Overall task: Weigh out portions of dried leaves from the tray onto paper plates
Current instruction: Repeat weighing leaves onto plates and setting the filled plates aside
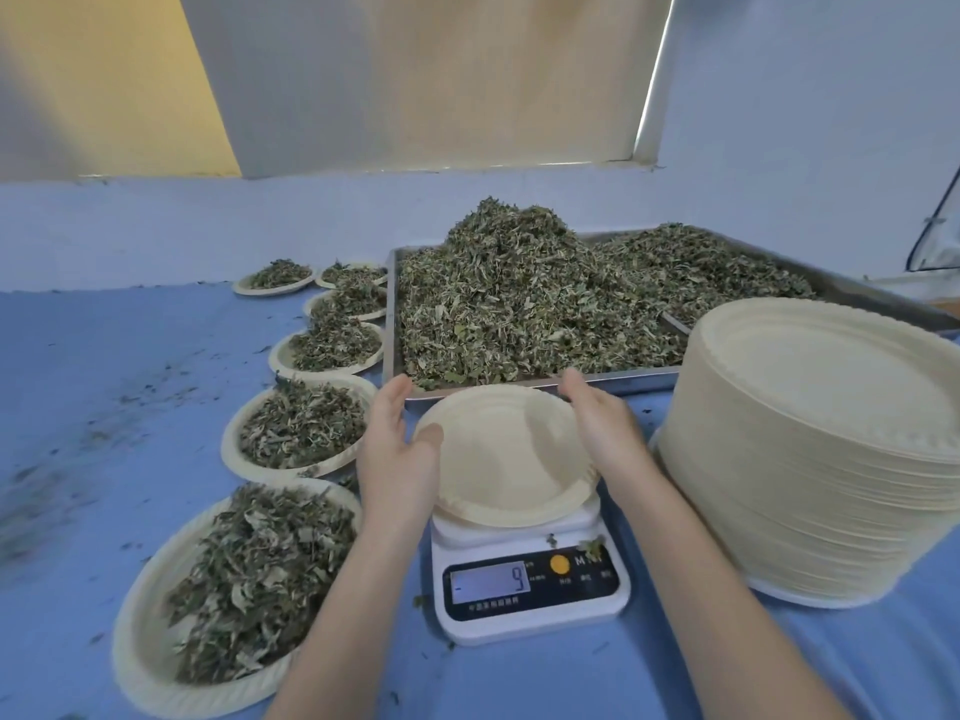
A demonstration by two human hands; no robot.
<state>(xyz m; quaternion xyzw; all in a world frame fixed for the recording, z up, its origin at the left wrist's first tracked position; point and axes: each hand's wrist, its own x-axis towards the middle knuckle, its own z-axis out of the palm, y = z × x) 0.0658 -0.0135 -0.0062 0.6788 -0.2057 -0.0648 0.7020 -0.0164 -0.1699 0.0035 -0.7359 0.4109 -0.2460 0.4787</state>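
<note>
- Head view: an empty plate point(506, 454) sits on top of a white scale point(530, 579), a bit tilted.
- The left hand point(397, 449) is at the plate's left edge. Its thumb lies on the rim and its fingers point up and away, mostly straight. I cannot tell if the fingers under the rim grip it.
- The right hand point(605, 426) is at the plate's right edge, fingers straight and close together, touching the rim.
- The scale's screen point(488, 584) shows a 9. An orange button point(559, 564) is beside it, and a few leaf bits lie on the scale.
- Just behind the plate is a metal tray point(613, 379) heaped with dried leaves point(519, 298).
- To the right stands a tall stack of plates point(821, 449), close to the scale.
- To the left, filled plates point(291, 433) run in a curved row, from the near edge back to the tray's far corner. Each has a pile of leaves.
- All of it stands on a blue table point(104, 366). Small crumbs of leaf are scattered on the left part.
- A pale wall and a blind point(415, 75) are behind.
</note>
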